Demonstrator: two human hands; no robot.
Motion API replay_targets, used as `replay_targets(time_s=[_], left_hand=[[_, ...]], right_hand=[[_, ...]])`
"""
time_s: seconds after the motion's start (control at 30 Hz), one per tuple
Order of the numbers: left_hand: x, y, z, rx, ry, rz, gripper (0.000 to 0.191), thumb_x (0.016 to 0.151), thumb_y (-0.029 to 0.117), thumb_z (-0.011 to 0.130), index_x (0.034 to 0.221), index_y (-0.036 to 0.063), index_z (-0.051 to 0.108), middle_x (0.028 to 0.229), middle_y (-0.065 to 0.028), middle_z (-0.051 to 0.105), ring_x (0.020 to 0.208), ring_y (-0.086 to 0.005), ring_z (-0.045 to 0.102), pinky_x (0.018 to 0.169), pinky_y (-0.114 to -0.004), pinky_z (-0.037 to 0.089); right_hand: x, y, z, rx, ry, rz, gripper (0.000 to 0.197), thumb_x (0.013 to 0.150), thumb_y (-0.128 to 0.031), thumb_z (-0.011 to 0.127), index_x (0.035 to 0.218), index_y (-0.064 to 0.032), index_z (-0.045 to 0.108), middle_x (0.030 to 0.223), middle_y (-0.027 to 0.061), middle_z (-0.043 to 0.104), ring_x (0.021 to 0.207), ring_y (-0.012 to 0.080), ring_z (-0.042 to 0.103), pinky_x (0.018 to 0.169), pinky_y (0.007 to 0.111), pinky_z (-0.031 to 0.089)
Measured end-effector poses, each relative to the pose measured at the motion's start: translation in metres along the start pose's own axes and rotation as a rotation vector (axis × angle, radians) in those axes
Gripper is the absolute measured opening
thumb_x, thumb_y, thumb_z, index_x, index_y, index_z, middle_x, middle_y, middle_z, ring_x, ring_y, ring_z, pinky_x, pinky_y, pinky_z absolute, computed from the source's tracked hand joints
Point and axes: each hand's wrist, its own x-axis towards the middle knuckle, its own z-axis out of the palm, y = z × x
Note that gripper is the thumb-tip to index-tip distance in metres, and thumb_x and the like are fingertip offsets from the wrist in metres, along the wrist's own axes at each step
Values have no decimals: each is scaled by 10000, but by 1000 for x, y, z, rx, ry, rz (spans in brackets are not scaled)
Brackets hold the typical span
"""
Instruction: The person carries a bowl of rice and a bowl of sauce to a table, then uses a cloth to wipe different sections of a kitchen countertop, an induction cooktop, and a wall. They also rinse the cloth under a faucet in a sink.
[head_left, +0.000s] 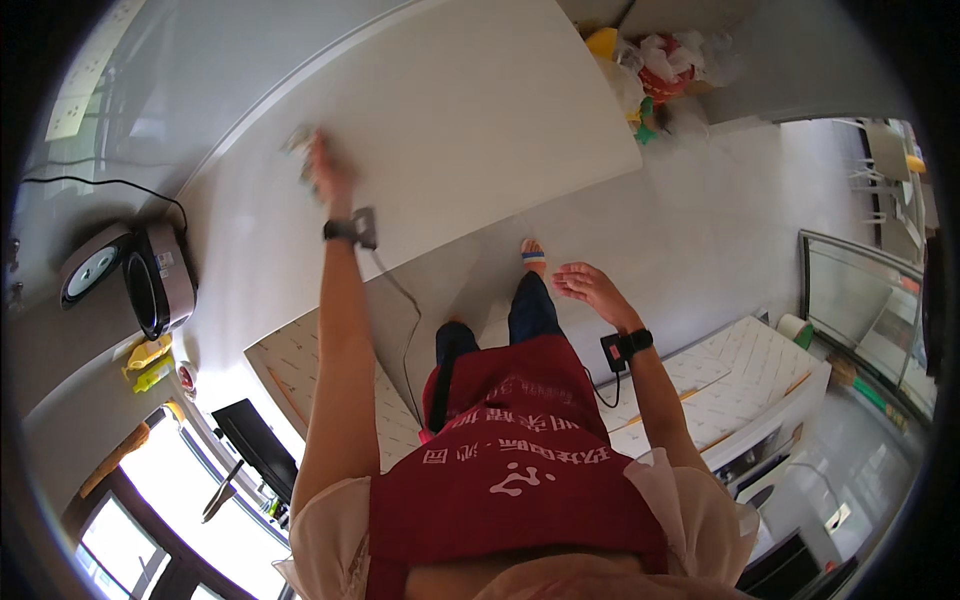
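My left hand (327, 171) is stretched forward over a white countertop (480, 112), blurred as if in motion. It is closed around a crumpled light cloth (301, 147), which shows on the outer side of the fingers and seems to lie on the surface. Over the floor, beyond the counter's near edge, hangs my right hand (592, 291) with nothing in it and its fingers loosely extended. Each wrist carries a black strap with a small cabled box.
A rice cooker (161, 281) with its lid up stands at the left, near yellow bottles (148, 352). Plastic bags (667, 67) are heaped past the counter's far right corner. A low cabinet (727, 367) is behind my right arm; a dark monitor (255, 448) is at lower left.
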Motion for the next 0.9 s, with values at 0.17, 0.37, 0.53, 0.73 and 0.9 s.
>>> replay_targets(time_s=[0.17, 0.37, 0.53, 0.73, 0.9], left_hand=[[-43, 164, 114, -40, -121, 607, 479, 1010, 96, 408, 1489, 73, 402, 1542, -132, 401, 1394, -309, 406, 1162, -461, 293], [-126, 170, 71, 96, -362, 689, 476, 939, 77, 496, 1399, 198, 527, 1490, -30, 468, 1352, -252, 459, 1119, -470, 350], [-70, 35, -48, 295, 11, 539, 504, 918, 16, 390, 1382, 132, 546, 1435, -62, 513, 1390, -262, 389, 1179, -465, 234], [30, -92, -143, 585, 432, 13, 469, 1002, 245, 430, 1434, 65, 466, 1527, -135, 403, 1411, -324, 342, 1148, -563, 190], [92, -42, -49, 304, 415, 227, 533, 1017, 331, 442, 1487, 87, 386, 1552, -117, 375, 1465, -309, 276, 1160, -582, 161]], right_hand=[[21, -26, 3, -97, -58, -12, 303, 1001, -149, 570, 1260, 5, 535, 1216, 134, 638, 1134, 218, 630, 1026, 336, 494], [18, -4, -7, -255, -54, 25, 311, 950, -121, 630, 1226, -4, 549, 1179, 112, 645, 1127, 203, 628, 1015, 329, 493], [11, 24, -29, -455, -28, -2, 255, 947, -65, 592, 1192, 3, 567, 1151, 108, 655, 1105, 190, 631, 986, 322, 501], [-22, 55, -31, -355, 42, 2, 268, 934, -70, 607, 1192, -9, 569, 1126, 104, 671, 1030, 180, 642, 929, 311, 514], [-54, 68, -20, -257, 124, 18, 283, 919, -83, 636, 1189, -18, 578, 1127, 106, 677, 1041, 196, 646, 919, 320, 519]])
